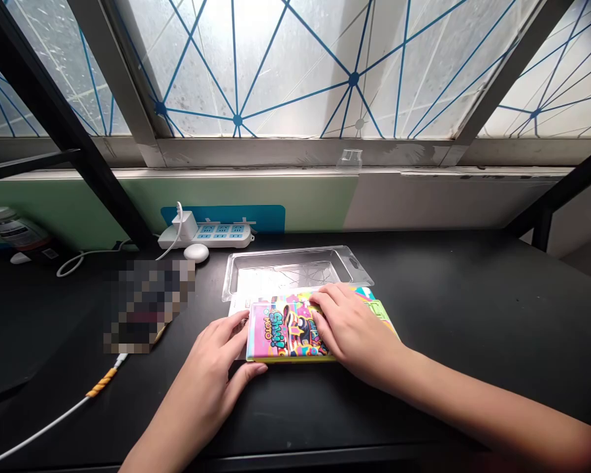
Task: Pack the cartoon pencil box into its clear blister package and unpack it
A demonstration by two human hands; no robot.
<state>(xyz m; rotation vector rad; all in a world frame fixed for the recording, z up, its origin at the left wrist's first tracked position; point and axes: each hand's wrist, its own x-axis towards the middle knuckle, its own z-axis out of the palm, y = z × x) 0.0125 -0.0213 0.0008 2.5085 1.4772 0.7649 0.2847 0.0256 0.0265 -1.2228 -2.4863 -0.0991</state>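
Your right hand (347,328) lies flat, fingers spread loosely open, on the bright multicoloured flat printed box (295,328) on the black worktop (473,315). Your left hand (217,364) grips its left edge, fingers curled around it. A clear plastic blister tray (295,266) lies just behind.

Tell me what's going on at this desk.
A person has both hands on a colourful box lying on the black desk. The left hand grips its left end, fingers at the side and thumb along the near edge. The right hand lies flat on top. A clear plastic tray lies just behind the box.
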